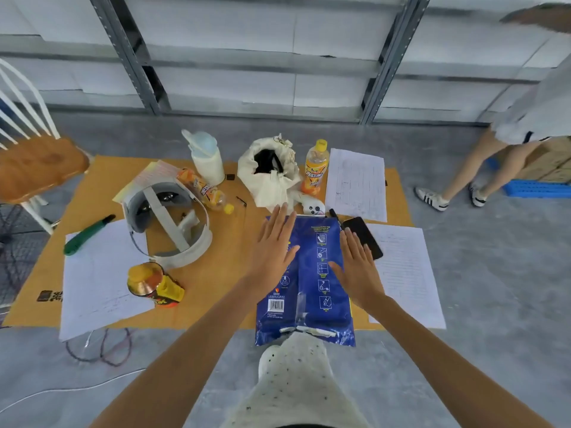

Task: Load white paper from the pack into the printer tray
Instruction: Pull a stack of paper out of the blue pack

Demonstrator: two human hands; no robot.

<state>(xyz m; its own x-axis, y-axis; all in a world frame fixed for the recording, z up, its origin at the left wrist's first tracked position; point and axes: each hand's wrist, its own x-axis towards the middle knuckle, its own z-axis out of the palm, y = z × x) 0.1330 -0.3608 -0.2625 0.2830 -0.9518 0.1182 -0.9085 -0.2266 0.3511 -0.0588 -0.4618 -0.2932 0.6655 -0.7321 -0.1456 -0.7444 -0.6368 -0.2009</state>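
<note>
A blue paper pack (312, 282) lies lengthwise in front of me on a brown cardboard sheet (216, 267), its near end torn open with white showing. My left hand (273, 248) hovers flat over the pack's left edge, fingers spread. My right hand (360, 264) is flat over the pack's right edge, fingers apart too. Neither hand holds anything. No printer or tray is in view.
Around the pack are a black phone (364, 236), printed sheets (408, 273), a headset (168, 227), a snack can (154, 284), two orange bottles, a white jug (207, 156), a cloth bag (268, 171) and a green knife (88, 234). A chair (34, 162) stands left; another person's legs (482, 168) right.
</note>
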